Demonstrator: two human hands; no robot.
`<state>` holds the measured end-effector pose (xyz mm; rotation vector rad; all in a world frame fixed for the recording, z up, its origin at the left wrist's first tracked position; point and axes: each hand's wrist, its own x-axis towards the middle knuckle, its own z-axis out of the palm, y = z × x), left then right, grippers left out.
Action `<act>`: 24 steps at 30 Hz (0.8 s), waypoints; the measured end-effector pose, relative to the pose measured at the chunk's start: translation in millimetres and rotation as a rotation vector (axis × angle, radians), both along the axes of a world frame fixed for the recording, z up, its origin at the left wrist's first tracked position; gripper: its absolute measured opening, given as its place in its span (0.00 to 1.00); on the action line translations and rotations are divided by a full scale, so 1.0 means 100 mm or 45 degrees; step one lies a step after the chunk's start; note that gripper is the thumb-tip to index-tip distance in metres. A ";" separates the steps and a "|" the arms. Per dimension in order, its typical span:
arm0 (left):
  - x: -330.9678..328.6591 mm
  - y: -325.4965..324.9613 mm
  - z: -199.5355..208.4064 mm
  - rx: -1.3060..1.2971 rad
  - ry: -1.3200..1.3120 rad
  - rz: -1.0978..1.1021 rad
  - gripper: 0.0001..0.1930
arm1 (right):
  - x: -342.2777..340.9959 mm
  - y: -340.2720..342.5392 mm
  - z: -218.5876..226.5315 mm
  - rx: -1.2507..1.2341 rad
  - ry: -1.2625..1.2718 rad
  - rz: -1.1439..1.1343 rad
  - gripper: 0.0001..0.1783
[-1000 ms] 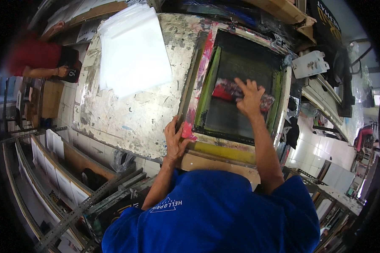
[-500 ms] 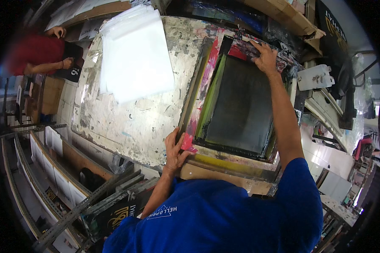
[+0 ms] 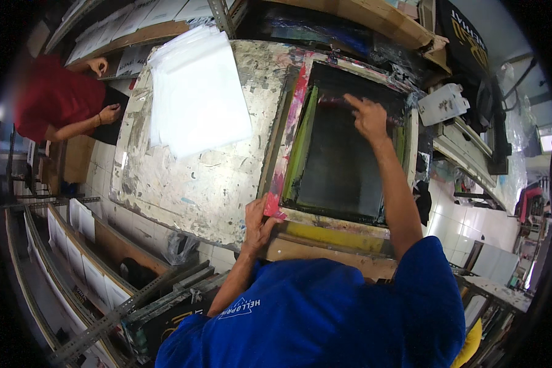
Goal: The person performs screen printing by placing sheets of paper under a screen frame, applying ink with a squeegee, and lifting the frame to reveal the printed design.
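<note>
A wooden screen-printing frame [image 3: 290, 132], its left rail stained pink and white, lies at the right of the worktable. Dark mesh [image 3: 337, 168] with green-yellow margins fills it. At the near left corner, my left hand [image 3: 257, 222] is closed on the frame, with the fingers against its side. My right hand [image 3: 370, 119] is over the far part of the mesh, holding nothing, index finger stretched out to the left. Whether that fingertip touches the mesh I cannot tell. Below the frame's near edge a yellow strip [image 3: 337, 236] shows.
White translucent sheets [image 3: 199, 98] lie stacked on the ink-spotted worktable [image 3: 184, 184]. A person in a red shirt [image 3: 61, 98] stands at the far left. Shelving with boards [image 3: 98, 264] is at the near left, and a white plastic container [image 3: 443, 104] sits right of the frame.
My right hand has left the frame's far rail and come nearer, over the mesh. A red patch at the mesh's far end no longer shows. My left hand stays at the near corner.
</note>
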<state>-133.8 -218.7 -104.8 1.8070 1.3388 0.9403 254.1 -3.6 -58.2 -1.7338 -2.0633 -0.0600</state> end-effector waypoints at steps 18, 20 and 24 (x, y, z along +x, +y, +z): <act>0.53 0.39 1.35 0.203 -0.492 0.316 0.30 | -1.01 -2.16 2.06 0.143 0.000 0.044 0.36; 0.77 0.56 1.72 0.256 -0.682 0.439 0.29 | -0.91 -1.97 2.26 0.255 -0.059 0.019 0.39; 1.03 1.16 1.79 0.548 -1.252 0.297 0.29 | -0.65 -1.52 2.74 0.256 -0.044 0.010 0.38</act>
